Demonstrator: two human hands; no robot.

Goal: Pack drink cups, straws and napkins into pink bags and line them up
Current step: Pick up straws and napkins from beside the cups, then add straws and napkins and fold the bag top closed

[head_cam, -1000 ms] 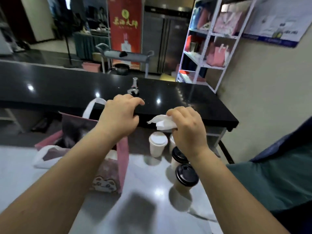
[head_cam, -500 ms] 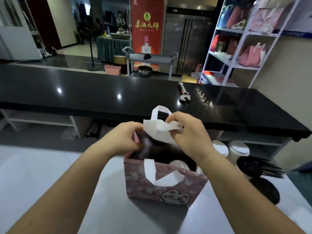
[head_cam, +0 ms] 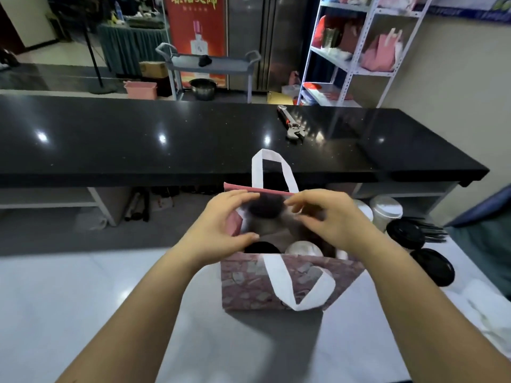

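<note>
A pink bag [head_cam: 249, 288] with white handles stands open on the white table [head_cam: 83, 299]. Inside it I see a black-lidded cup [head_cam: 258, 247] and a white-lidded cup [head_cam: 302, 248]. My left hand [head_cam: 224, 225] grips the bag's left side wall between fingers and thumb. My right hand [head_cam: 334, 221] hovers over the right of the opening with loosely bent fingers and nothing visible in it. The napkin is out of sight, and the bag's interior is blurred.
Right of the bag stand two white-lidded cups [head_cam: 385, 210] and two black-lidded cups [head_cam: 405, 233], with black straws [head_cam: 432, 230] and white napkins [head_cam: 484, 308] nearby. Behind the table, a black counter [head_cam: 138, 139] carries a wrench [head_cam: 293, 128]. A shelf [head_cam: 359, 70] holds more pink bags.
The napkin that my right hand held above the bag is gone from view. Both hands have dropped to the bag's mouth, and my view has turned onto the bag.
</note>
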